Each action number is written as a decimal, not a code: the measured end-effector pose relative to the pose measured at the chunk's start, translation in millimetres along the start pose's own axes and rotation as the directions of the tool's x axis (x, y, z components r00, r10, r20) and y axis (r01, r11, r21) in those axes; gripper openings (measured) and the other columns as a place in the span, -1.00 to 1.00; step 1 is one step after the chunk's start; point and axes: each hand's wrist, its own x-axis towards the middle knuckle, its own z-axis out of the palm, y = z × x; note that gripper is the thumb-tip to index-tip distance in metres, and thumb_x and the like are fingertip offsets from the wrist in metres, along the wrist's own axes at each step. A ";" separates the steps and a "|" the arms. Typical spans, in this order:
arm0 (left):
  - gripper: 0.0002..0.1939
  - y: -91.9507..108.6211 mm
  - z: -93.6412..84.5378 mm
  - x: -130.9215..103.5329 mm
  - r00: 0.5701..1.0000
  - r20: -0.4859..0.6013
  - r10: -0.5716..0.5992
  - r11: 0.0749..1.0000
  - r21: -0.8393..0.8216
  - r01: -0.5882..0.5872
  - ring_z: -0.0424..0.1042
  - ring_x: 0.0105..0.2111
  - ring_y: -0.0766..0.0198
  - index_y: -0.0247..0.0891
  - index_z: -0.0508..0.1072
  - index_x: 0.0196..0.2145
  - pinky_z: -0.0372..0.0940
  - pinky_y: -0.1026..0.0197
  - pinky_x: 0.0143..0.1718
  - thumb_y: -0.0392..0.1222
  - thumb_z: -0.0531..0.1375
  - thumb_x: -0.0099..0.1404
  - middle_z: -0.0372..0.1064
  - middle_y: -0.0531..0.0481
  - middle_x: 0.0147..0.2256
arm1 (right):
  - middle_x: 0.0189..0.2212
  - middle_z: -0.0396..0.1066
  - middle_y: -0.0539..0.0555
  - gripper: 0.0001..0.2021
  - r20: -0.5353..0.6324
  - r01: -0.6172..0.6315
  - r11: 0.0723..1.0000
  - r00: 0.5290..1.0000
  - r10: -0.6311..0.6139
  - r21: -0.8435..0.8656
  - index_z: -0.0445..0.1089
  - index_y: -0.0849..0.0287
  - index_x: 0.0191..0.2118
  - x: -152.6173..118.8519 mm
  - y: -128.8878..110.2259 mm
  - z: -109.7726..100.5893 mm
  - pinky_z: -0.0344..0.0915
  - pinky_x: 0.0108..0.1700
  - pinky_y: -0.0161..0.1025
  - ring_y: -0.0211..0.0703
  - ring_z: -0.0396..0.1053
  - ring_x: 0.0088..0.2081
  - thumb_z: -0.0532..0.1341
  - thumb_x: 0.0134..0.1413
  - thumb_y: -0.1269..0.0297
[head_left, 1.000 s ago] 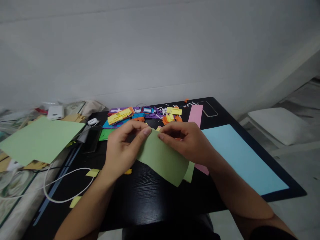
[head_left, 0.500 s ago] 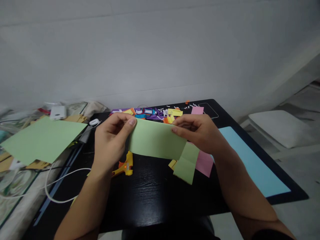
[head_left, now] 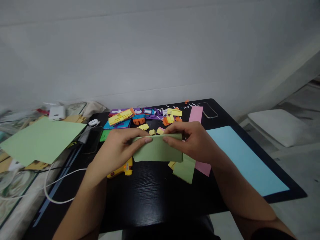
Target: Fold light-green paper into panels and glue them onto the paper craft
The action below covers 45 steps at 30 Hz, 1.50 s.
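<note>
Between my hands is a piece of light green paper [head_left: 157, 151], folded over along its upper edge. My left hand [head_left: 120, 143] pinches it near the top left, thumb in front and fingers behind. On the top right, my right hand [head_left: 191, 138] grips it the same way. Another green paper piece [head_left: 185, 170] lies on the black table below my right hand, overlapping a pink strip [head_left: 203, 168]. A yellow glue gun [head_left: 125, 169] with a small orange light lies under my left hand, partly hidden by it. My fingertips behind the paper are partly hidden.
Behind my hands lie yellow strips [head_left: 121, 116], purple and orange scraps, and a pink paper [head_left: 196, 114]. A phone [head_left: 208, 110] is at the back right, a blue sheet [head_left: 245, 160] at the right. A large green sheet [head_left: 42, 140] and white cable [head_left: 60, 201] are left.
The green paper was held flat and wider; now it is folded over at the top and looks shorter. Both hands have moved lower and closer together.
</note>
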 end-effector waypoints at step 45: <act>-0.77 9.9 28.0 6.8 0.945 -0.197 -0.260 0.848 -0.514 0.126 0.38 -0.57 0.37 -0.21 0.60 -0.39 0.29 0.30 -0.54 -0.03 0.39 0.32 0.49 0.05 -0.53 | -0.26 0.70 -0.01 -0.90 -0.389 0.061 0.995 0.921 -0.024 0.083 0.70 -0.04 -0.23 -0.7 0.1 10.7 0.59 -0.16 -0.15 -0.09 0.64 -0.23 0.51 0.09 0.23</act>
